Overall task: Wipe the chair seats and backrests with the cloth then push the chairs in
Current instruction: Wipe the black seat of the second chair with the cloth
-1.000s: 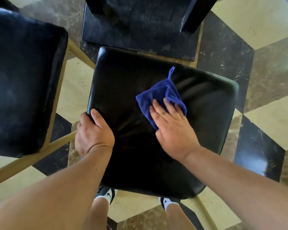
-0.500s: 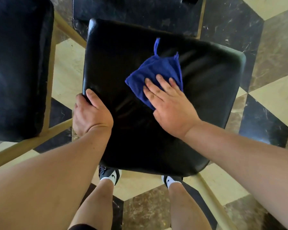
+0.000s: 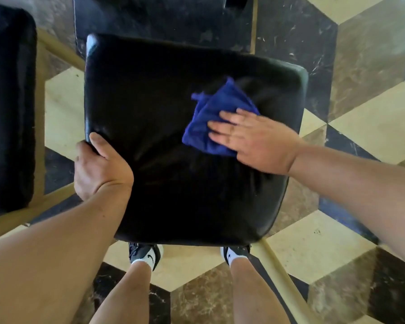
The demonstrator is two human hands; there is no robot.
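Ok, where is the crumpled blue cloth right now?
In the head view, the crumpled blue cloth lies on the right half of the black padded chair seat, pressed under the fingers of the right hand, near the seat's right edge.

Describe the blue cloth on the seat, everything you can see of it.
The blue cloth is soft, fuzzy fabric, folded and bunched into a rough wad, one corner poking out at its far left. It lies on the right half of the black chair seat. The right hand presses it down with straight fingers, covering its near right part.
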